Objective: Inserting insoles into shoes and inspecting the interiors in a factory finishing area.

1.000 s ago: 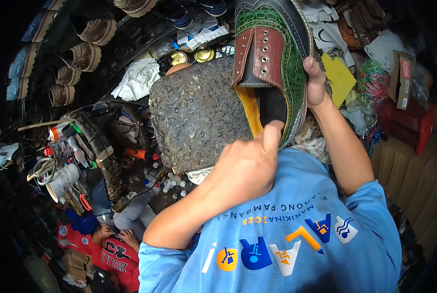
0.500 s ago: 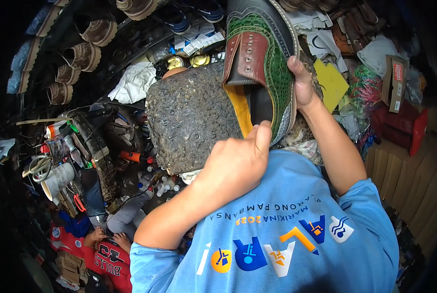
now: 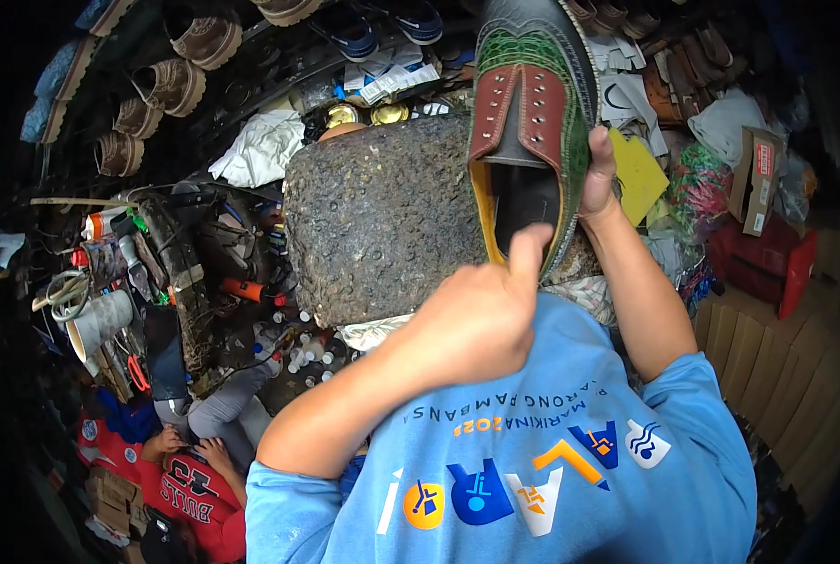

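Note:
A lace-up shoe (image 3: pixel 519 115) without laces, in green textured leather with a reddish-brown eyelet panel and black toe, is held up with its toe pointing away. Its opening faces me, showing a dark insole and yellow lining. My right hand (image 3: pixel 597 179) grips its right side, the thumb showing along the edge and the other fingers hidden behind it. My left hand (image 3: pixel 488 315) is closed at the heel end, with a digit over the rim of the opening; most of its fingertips are out of sight. Below and left of the shoe lies a rough, dark, crusted block-like surface (image 3: pixel 373 226).
Brown shoes (image 3: pixel 171 86) line a rack at upper left, near blue shoes (image 3: pixel 345 36). Tools and scissors (image 3: pixel 70 293) crowd the left side. Small bottles (image 3: pixel 309 350) lie below the block. A co-worker in a red shirt (image 3: pixel 199 493) sits at lower left. Cardboard (image 3: pixel 758 362) stands at right.
The shoe has rolled so that its tongue and both eyelet rows face me, and it sits slightly farther right. My hands have moved along with it.

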`<state>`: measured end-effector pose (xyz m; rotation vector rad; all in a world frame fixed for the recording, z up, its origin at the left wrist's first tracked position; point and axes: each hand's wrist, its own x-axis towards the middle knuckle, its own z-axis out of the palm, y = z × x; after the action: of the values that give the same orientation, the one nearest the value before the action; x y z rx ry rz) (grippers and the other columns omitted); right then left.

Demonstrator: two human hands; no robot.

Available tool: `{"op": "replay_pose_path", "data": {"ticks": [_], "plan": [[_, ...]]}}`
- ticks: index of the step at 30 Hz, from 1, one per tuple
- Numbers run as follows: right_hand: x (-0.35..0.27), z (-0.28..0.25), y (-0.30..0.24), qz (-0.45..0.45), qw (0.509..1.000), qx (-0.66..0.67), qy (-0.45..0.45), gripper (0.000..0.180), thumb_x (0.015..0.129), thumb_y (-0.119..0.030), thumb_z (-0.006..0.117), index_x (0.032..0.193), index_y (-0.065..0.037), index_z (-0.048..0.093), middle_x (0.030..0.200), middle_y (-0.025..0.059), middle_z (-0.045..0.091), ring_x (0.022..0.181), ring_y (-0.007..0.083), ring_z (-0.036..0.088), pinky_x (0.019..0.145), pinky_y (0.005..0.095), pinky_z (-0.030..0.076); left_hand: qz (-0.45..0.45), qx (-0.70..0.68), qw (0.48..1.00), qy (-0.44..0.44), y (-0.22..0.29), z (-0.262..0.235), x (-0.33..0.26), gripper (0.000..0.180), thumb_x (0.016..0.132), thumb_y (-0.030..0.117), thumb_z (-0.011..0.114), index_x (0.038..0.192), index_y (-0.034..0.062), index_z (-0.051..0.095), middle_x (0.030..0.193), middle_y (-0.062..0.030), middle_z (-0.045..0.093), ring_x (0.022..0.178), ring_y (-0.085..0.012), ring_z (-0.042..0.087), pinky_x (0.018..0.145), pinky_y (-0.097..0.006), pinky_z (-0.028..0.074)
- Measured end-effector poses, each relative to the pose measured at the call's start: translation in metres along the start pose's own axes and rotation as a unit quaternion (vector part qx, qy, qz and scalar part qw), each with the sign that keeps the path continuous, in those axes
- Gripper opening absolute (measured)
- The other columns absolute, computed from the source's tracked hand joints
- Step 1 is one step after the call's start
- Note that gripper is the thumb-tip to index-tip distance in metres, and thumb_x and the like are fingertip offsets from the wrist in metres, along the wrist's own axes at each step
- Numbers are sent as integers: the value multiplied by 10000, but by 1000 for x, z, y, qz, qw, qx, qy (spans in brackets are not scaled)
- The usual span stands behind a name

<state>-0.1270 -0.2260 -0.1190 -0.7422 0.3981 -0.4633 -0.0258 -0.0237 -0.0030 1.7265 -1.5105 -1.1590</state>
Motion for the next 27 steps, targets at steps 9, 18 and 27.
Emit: {"op": "replay_pose_path", "data": {"ticks": [9,18,27], "plan": [[2,-29,5,36,999,-34,-7,1250,719,-919,622,1593,-66,352,1469,206,562,1277,373,615,1091,569,509,-28,44,998,-38,14,-24,-5,798,792,22,628,1514,-41,295,1230,-342,660,776,-471,708,721,-536,576],[10,-8,1,41,998,-46,-15,1166,804,-885,570,1597,-58,351,1530,184,519,1342,335,579,1171,510,449,7,59,998,-13,5,-41,14,835,811,247,785,1466,-37,353,1057,-335,694,879,-486,709,772,-525,587],[22,-7,9,51,996,74,-7,643,952,-519,708,1348,-25,598,1191,85,722,1027,153,711,937,310,594,-81,198,974,-75,21,-26,16,888,836,583,773,1332,-89,471,1127,-337,667,791,-474,712,696,-554,575]]}}
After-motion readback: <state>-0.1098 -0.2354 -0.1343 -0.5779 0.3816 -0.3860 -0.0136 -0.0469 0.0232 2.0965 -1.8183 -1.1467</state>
